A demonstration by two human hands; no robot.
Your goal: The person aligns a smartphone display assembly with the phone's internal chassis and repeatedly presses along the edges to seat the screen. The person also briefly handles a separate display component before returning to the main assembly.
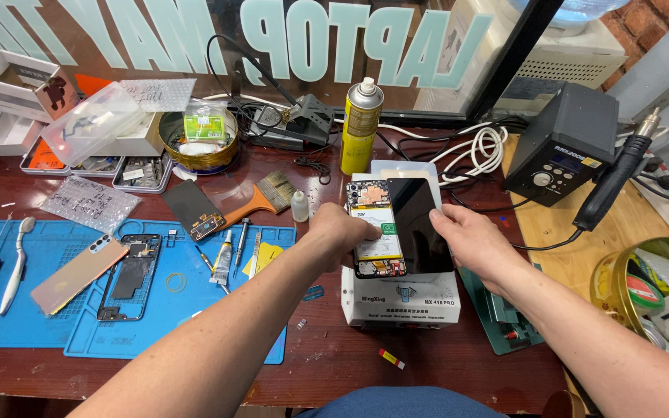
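White separator machine (400, 298), front centre of the bench, carries the work on its top plate. On it lies an opened phone body (375, 230), pinned by the left hand (342, 231), fingers pressed flat. Just beside, the right hand (470, 238) pinches the black screen panel (418, 224) edgewise. Best practice: lift slowly, evenly.

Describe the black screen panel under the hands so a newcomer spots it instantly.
Start at the white box-shaped machine at the desk's front centre. On top, the opened phone shows its insides under the left hand. The screen panel lies beside it, at the right hand: plain glossy black.
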